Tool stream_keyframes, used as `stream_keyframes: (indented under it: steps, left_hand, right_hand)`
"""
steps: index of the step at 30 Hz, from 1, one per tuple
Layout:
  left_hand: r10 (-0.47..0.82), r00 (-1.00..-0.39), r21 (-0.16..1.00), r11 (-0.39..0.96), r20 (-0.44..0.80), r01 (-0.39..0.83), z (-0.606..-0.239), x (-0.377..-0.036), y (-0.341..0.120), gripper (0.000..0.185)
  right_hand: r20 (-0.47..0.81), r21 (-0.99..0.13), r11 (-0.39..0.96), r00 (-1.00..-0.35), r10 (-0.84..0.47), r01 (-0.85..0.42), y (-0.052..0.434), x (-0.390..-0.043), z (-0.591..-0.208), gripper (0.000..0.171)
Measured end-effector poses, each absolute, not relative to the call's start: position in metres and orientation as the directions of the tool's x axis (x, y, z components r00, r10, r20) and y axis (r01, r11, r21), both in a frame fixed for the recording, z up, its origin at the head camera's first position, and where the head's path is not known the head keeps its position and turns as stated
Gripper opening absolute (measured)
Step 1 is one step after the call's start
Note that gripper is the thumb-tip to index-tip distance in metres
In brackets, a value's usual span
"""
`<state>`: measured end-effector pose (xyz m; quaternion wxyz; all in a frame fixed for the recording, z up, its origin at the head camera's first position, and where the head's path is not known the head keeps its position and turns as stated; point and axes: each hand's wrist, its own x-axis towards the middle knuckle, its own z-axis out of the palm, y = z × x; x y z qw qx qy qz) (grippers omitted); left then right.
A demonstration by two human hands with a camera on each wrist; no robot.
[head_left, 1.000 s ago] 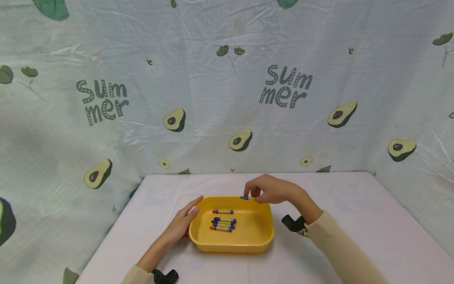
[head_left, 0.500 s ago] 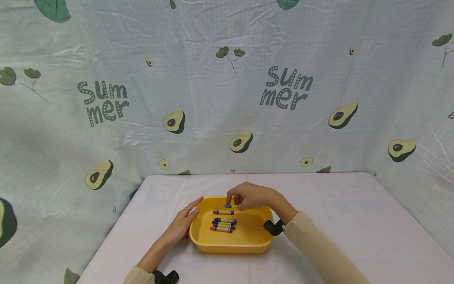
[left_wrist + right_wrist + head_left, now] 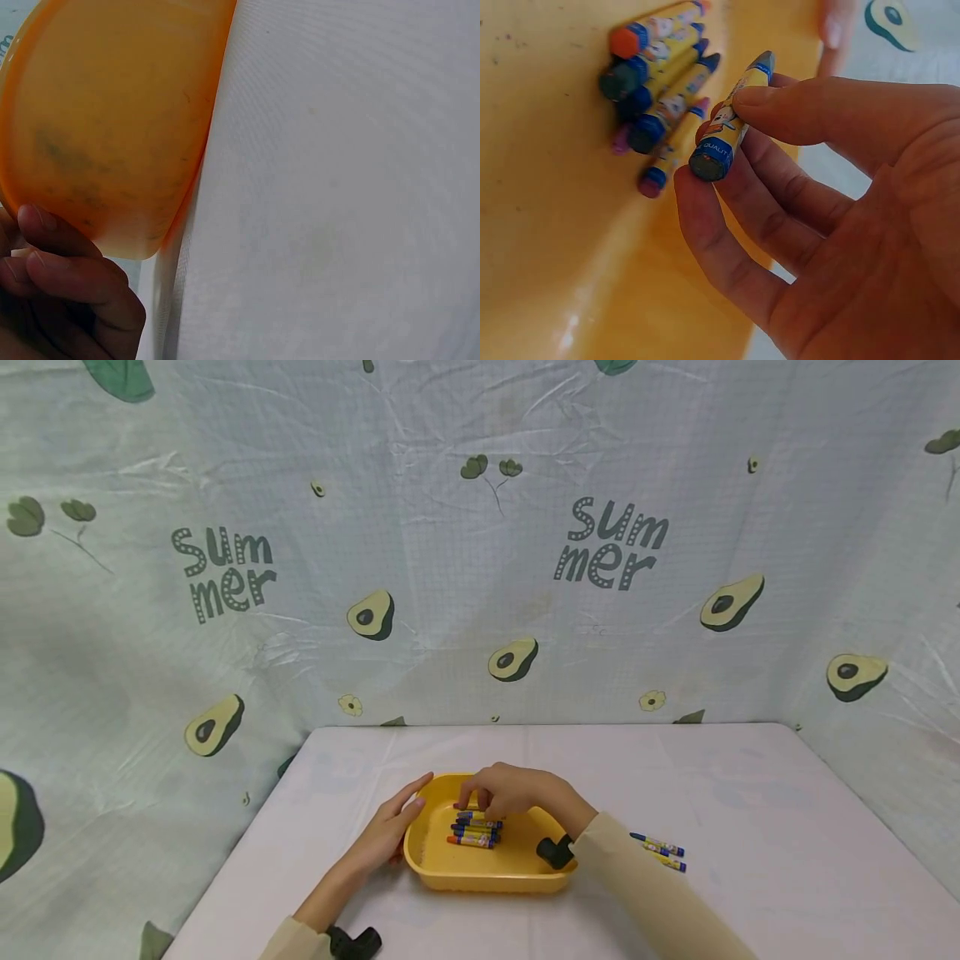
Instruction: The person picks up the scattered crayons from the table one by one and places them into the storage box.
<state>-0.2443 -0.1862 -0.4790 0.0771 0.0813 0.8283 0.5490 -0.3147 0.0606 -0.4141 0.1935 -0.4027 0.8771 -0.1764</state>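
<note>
Over the yellow plastic tray [image 3: 517, 883], my right hand [image 3: 513, 789] pinches a dark grey crayon [image 3: 731, 124] between thumb and fingertips. The crayon has a yellow printed wrapper with blue bands. Just beside it, several crayons [image 3: 660, 71] lie roughly side by side on the tray floor, an orange one [image 3: 471, 842] nearest the front. A reddish crayon [image 3: 675, 146] lies closest to the held one. My left hand [image 3: 382, 831] holds the tray's left end, thumb at the rim. From the left wrist, its curled fingers [image 3: 75, 277] show against the tray's outer wall.
Several more crayons [image 3: 660, 846] lie on the white-covered table [image 3: 750, 802] to the right of the tray. A curtain [image 3: 450, 552] printed with avocados and lettering hangs behind the table and along its sides.
My right hand has carried the dark grey crayon from the tray's back rim leftward and down to the other crayons. The left hand stays at the tray's left end.
</note>
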Motion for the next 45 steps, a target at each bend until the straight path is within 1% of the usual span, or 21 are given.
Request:
stream_keyframes:
  steps: [8, 17, 23, 32, 39, 45]
  left_hand:
    - [0.235, -0.972, 0.922, 0.380, -0.028, 0.066, -0.479, -0.244, -0.187, 0.053]
    - [0.237, -0.971, 0.922, 0.380, -0.022, 0.072, -0.481, -0.244, -0.188, 0.053]
    - [0.244, -0.970, 0.922, 0.378, -0.016, 0.080, -0.482, -0.244, -0.189, 0.053]
    - [0.240, -0.971, 0.923, 0.375, -0.009, 0.084, -0.483, -0.245, -0.190, 0.052]
    - [0.233, -0.972, 0.922, 0.381, -0.016, 0.076, -0.483, -0.245, -0.190, 0.051]
    - [0.217, -0.976, 0.924, 0.375, -0.010, 0.074, -0.483, -0.243, -0.189, 0.051]
  right_hand:
    - [-0.215, -0.487, 0.629, -0.615, -0.759, -0.606, 0.059, -0.314, -0.423, 0.033]
    - [-0.191, -0.472, 0.619, -0.612, -0.767, -0.628, 0.058, -0.315, -0.426, 0.031]
    - [-0.191, -0.463, 0.631, -0.625, -0.757, -0.622, 0.057, -0.314, -0.427, 0.030]
    - [-0.190, -0.416, 0.664, -0.654, -0.732, -0.622, 0.058, -0.313, -0.424, 0.028]
    - [-0.168, -0.417, 0.655, -0.654, -0.737, -0.630, 0.062, -0.310, -0.417, 0.030]
    - [-0.125, -0.409, 0.634, -0.647, -0.752, -0.657, 0.071, -0.305, -0.409, 0.027]
